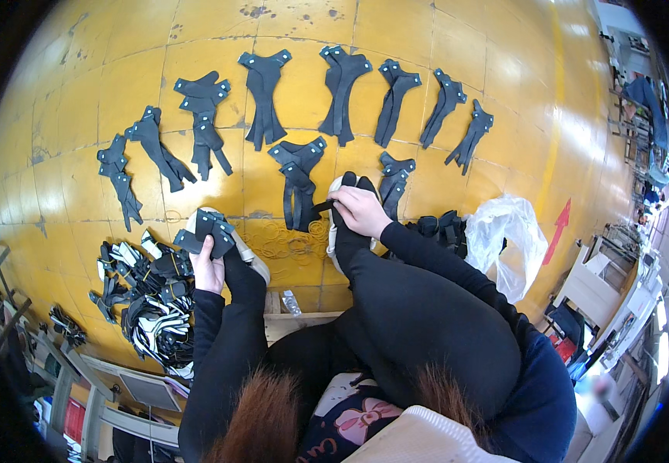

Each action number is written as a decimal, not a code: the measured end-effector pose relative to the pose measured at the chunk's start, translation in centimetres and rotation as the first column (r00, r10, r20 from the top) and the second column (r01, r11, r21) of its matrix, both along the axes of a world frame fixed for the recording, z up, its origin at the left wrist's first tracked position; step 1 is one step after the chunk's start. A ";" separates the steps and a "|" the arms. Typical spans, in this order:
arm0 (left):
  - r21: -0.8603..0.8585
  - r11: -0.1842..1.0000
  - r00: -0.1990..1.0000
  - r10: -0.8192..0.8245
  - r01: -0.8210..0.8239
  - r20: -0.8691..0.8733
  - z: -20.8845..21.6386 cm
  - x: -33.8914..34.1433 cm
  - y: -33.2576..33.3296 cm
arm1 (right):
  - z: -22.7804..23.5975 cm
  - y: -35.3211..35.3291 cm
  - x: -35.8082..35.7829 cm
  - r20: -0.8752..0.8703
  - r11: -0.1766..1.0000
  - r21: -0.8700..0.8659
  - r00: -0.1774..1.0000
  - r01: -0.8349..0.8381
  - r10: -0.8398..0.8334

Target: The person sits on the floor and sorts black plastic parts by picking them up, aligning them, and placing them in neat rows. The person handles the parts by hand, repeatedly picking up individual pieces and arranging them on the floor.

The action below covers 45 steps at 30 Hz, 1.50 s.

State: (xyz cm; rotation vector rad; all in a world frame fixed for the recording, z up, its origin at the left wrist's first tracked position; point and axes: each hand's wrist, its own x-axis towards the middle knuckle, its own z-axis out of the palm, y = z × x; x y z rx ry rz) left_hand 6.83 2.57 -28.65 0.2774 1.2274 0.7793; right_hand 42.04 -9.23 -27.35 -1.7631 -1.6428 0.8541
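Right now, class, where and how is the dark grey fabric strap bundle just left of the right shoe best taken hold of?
Pinch the strap bundle across its narrow middle, probably from above and its left: it lies flat, widens at the far end and splits into loose tails at the near end, while the right hand is near its right side.

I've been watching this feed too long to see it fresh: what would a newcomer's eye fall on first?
Probably the arc of black fabric pieces fanned out across the yellow floor beyond the feet. Next, perhaps, the pile of black and white items at left, near the left hand. At right, the clear plastic bag lies beside a bright red arrow.
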 end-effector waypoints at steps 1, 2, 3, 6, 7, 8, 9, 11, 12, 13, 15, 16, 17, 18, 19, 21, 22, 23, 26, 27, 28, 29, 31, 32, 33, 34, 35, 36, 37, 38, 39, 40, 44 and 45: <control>0.016 1.000 1.000 -0.008 0.008 -0.012 -0.2 -0.2 0.1 | -0.1 0.1 0.1 -0.004 1.000 -0.005 1.000 -0.007 0.007; 0.033 0.999 1.000 -0.016 0.016 -0.026 -0.5 -0.2 0.1 | -0.1 0.1 0.1 -0.009 1.000 -0.010 1.000 -0.015 0.015; 0.050 0.998 0.999 -0.022 0.024 -0.040 -0.7 -0.5 0.1 | -0.2 0.2 0.1 -0.014 1.000 -0.015 1.000 -0.024 0.024; 0.042 0.999 0.999 -0.019 0.021 -0.045 -0.7 0.0 0.2 | -0.4 -0.2 0.4 -0.014 1.000 0.013 1.000 0.001 -0.001; 0.047 0.999 0.999 -0.019 0.021 -0.042 -0.7 0.0 0.2 | -0.4 -0.2 0.4 -0.022 1.000 0.009 1.000 0.006 -0.006; 0.046 0.999 0.999 -0.022 0.023 -0.040 -0.7 0.0 0.2 | -0.3 -0.2 0.4 -0.030 1.000 0.004 1.000 0.010 -0.009; 0.046 0.999 0.999 -0.024 0.025 -0.037 -0.8 0.0 0.2 | -0.3 -0.2 0.4 -0.038 1.000 0.000 0.999 0.012 -0.012; 0.047 0.998 0.999 -0.027 0.028 -0.034 -0.5 -0.2 0.1 | -0.5 0.3 1.0 -0.116 0.989 0.020 0.983 0.149 -0.146; 0.047 0.998 0.999 -0.030 0.031 -0.029 -0.4 -0.2 0.1 | -0.7 0.7 1.7 -0.157 0.976 0.025 0.965 0.215 -0.208; 0.049 0.998 0.999 -0.033 0.034 -0.026 -0.2 -0.3 0.2 | -0.9 1.4 3.3 -0.143 0.919 -0.108 0.909 0.379 -0.392; 0.045 0.999 0.999 -0.028 0.030 -0.031 -0.3 0.1 0.2 | -2.7 3.4 8.2 -0.179 0.794 -0.163 0.773 0.586 -0.608; 0.033 0.999 0.999 -0.013 0.015 -0.041 -0.7 0.0 0.2 | -3.2 4.2 10.8 -0.294 0.768 -0.227 0.710 0.599 -0.640; 0.023 0.999 0.999 -0.024 0.025 -0.024 -0.9 0.4 0.3 | -4.6 4.2 14.1 -0.275 0.747 -0.251 0.695 0.615 -0.664; 0.018 1.000 1.000 -0.022 0.022 -0.023 -0.7 0.4 0.3 | -4.6 5.1 16.6 -0.207 0.790 -0.297 0.771 0.537 -0.602; 0.012 1.000 1.000 -0.019 0.019 -0.018 -0.5 0.5 0.3 | -4.7 5.9 18.5 -0.114 0.819 -0.293 0.833 0.493 -0.542; 0.024 1.000 1.000 -0.008 0.008 -0.014 0.0 0.6 0.3 | -4.9 7.7 20.2 0.040 0.813 -0.298 0.857 0.500 -0.513; 0.036 0.999 1.000 -0.022 0.022 -0.003 0.2 0.5 0.3 | -4.8 8.4 20.5 0.051 0.825 -0.296 0.870 0.482 -0.490; 0.048 0.998 0.999 -0.033 0.033 0.001 0.3 0.4 0.3 | -4.9 9.2 20.9 0.056 0.838 -0.296 0.884 0.459 -0.465; 0.037 0.999 0.999 -0.030 0.028 0.045 0.3 0.7 0.5 | -5.5 9.5 21.6 0.147 0.872 -0.209 0.896 0.442 -0.419; 0.069 0.998 0.998 -0.018 0.015 0.056 1.0 1.1 0.6 | -5.2 9.5 21.1 0.143 0.876 -0.182 0.894 0.446 -0.425; 0.044 0.999 0.997 -0.013 0.010 0.075 0.9 1.6 0.8 | -5.4 8.9 21.8 0.233 0.881 -0.133 0.878 0.454 -0.417; 0.054 0.999 0.996 -0.013 0.008 0.091 1.7 2.4 1.2 | -5.9 8.6 22.0 0.321 0.886 -0.081 0.853 0.457 -0.411; 0.055 0.998 0.999 0.003 -0.005 0.042 1.8 2.2 1.0 | -4.8 8.9 20.1 0.376 0.876 -0.072 0.826 0.477 -0.419; 0.066 0.998 1.000 0.002 -0.002 0.011 2.0 2.5 1.0 | -4.1 9.2 19.1 0.356 0.869 -0.089 0.831 0.487 -0.429; 0.075 0.997 1.000 -0.003 0.005 -0.019 2.3 2.7 1.1 | -3.6 9.5 17.9 0.337 0.860 -0.106 0.832 0.499 -0.441; 0.031 0.998 0.999 0.052 -0.052 -0.010 1.9 2.7 1.0 | -2.6 10.1 16.5 0.242 0.869 -0.128 0.865 0.478 -0.441; 0.050 0.998 0.999 0.048 -0.047 -0.009 1.9 3.3 1.1 | -2.2 10.1 15.5 0.194 0.912 -0.063 0.901 0.405 -0.387; 0.068 0.997 0.999 0.041 -0.041 -0.008 2.0 3.8 1.3 | -1.8 10.1 14.5 0.087 0.905 -0.137 0.915 0.402 -0.393; 0.090 0.995 0.999 0.042 -0.040 -0.020 2.4 3.9 1.6 | -0.8 10.8 12.2 -0.034 0.900 -0.213 0.918 0.380 -0.396; 0.116 0.993 1.000 0.024 -0.024 -0.003 2.5 4.2 1.8 | -0.3 11.2 10.5 -0.118 0.910 -0.258 0.924 0.326 -0.364; 0.125 0.992 1.000 0.012 -0.012 -0.007 2.7 4.7 2.1 | 0.2 11.6 8.9 -0.197 0.916 -0.297 0.921 0.271 -0.337; 0.135 0.991 1.000 0.001 0.001 -0.015 3.1 5.2 2.4 | 0.8 12.0 6.9 -0.305 0.918 -0.352 0.905 0.183 -0.297; 0.125 0.992 0.999 -0.036 0.034 0.014 5.8 6.3 3.6 | 5.3 13.5 -1.6 -0.703 0.848 -0.463 0.689 -0.259 -0.173; 0.125 0.991 0.999 -0.049 0.047 0.013 5.9 6.2 3.7 | 5.9 13.5 -3.1 -0.757 0.810 -0.472 0.631 -0.349 -0.169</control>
